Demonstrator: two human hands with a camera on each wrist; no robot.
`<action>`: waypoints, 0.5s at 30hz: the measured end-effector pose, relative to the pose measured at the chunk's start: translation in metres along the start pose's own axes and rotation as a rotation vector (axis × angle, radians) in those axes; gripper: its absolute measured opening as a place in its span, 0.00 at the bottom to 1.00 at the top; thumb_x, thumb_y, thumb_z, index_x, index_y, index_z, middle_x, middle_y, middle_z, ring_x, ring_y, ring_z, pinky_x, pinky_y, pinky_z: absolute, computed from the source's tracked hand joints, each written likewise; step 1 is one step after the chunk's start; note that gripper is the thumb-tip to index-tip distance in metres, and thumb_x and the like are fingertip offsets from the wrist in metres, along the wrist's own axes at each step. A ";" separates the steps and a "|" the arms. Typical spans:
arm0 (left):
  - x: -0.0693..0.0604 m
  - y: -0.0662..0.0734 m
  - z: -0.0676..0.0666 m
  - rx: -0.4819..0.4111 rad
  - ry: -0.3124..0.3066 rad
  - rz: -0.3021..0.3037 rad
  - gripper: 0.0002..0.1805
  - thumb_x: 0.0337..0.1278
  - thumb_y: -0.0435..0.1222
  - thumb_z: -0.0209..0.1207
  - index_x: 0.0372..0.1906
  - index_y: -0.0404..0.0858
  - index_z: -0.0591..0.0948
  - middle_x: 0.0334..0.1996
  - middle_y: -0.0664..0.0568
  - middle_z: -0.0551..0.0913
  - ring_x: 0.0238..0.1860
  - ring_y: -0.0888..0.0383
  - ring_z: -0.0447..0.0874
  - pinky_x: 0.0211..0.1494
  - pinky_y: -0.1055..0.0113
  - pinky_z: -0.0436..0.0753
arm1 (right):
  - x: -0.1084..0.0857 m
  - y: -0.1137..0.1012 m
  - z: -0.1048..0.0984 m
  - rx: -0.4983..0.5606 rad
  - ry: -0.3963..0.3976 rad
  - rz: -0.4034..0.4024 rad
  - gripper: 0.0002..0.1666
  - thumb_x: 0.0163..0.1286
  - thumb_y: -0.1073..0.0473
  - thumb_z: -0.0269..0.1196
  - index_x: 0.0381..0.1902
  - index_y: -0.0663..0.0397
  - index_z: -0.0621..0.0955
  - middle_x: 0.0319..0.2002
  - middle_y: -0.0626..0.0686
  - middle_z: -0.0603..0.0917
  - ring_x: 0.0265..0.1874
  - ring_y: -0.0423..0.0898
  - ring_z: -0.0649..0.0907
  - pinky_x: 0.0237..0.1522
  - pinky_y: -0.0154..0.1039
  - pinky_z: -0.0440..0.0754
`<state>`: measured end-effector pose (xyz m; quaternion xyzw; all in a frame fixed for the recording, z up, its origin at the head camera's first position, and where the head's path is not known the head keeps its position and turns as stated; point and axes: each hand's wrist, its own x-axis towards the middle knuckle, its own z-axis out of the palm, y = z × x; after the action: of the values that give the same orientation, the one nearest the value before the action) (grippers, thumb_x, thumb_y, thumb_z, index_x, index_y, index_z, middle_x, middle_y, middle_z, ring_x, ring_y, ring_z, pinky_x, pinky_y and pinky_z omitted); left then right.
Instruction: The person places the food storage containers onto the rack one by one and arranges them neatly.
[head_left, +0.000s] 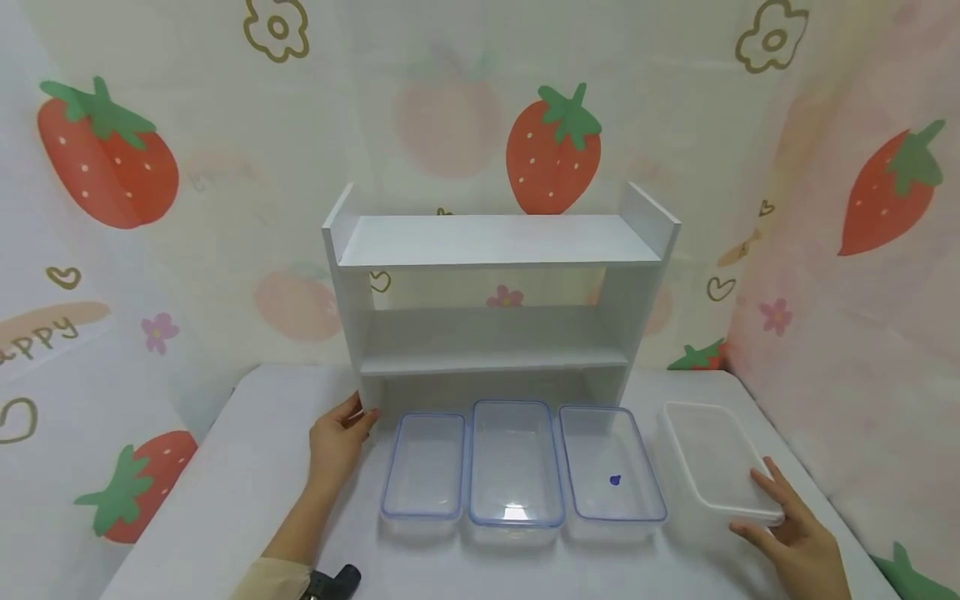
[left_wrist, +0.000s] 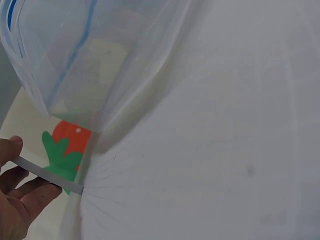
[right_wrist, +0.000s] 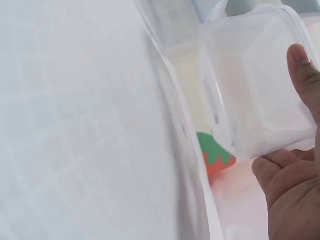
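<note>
At the lower left front edge of a white shelf unit (head_left: pixel 495 337), my left hand (head_left: pixel 337 437) pinches the side panel. The left wrist view shows this panel (left_wrist: pixel 47 175) between the thumb and the fingers. My right hand (head_left: pixel 798 533) holds the near right corner of a clear plastic food container with a frosted white lid (head_left: pixel 723 458), which is on the table. In the right wrist view the thumb and fingers lie on different sides of this container (right_wrist: pixel 260 85).
Three clear containers with blue rims, a left one (head_left: pixel 423 467), a middle one (head_left: pixel 516 462) and a right one (head_left: pixel 611 458), stand side by side before the shelf. The right one bears a small blue mark. The white table (head_left: pixel 285 400) backs onto a strawberry-print curtain (head_left: pixel 210 250).
</note>
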<state>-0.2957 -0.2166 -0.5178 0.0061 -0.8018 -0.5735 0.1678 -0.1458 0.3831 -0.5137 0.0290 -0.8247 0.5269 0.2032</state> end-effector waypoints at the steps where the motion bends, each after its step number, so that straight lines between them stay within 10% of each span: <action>1: -0.001 0.001 0.000 -0.001 -0.002 0.003 0.31 0.66 0.43 0.68 0.69 0.34 0.76 0.64 0.39 0.80 0.56 0.42 0.87 0.46 0.74 0.88 | 0.000 0.000 0.000 -0.007 0.002 -0.001 0.46 0.62 0.75 0.70 0.77 0.59 0.67 0.82 0.44 0.56 0.64 0.18 0.67 0.54 0.14 0.74; 8: -0.002 -0.001 -0.001 0.030 0.024 0.017 0.29 0.65 0.41 0.69 0.67 0.34 0.78 0.62 0.38 0.81 0.54 0.42 0.88 0.44 0.75 0.87 | -0.003 -0.002 0.002 0.222 -0.047 -0.056 0.46 0.59 0.82 0.67 0.75 0.69 0.65 0.82 0.44 0.56 0.64 0.20 0.70 0.56 0.17 0.76; 15: 0.001 -0.004 -0.001 0.006 0.012 -0.002 0.29 0.65 0.42 0.68 0.68 0.37 0.78 0.63 0.40 0.81 0.57 0.44 0.86 0.45 0.74 0.87 | 0.000 -0.009 0.002 0.140 -0.029 -0.059 0.47 0.58 0.81 0.68 0.75 0.67 0.66 0.82 0.47 0.56 0.66 0.22 0.68 0.57 0.18 0.76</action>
<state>-0.2973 -0.2195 -0.5204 0.0108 -0.8025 -0.5712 0.1723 -0.1439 0.3770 -0.5074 0.0748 -0.7875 0.5766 0.2042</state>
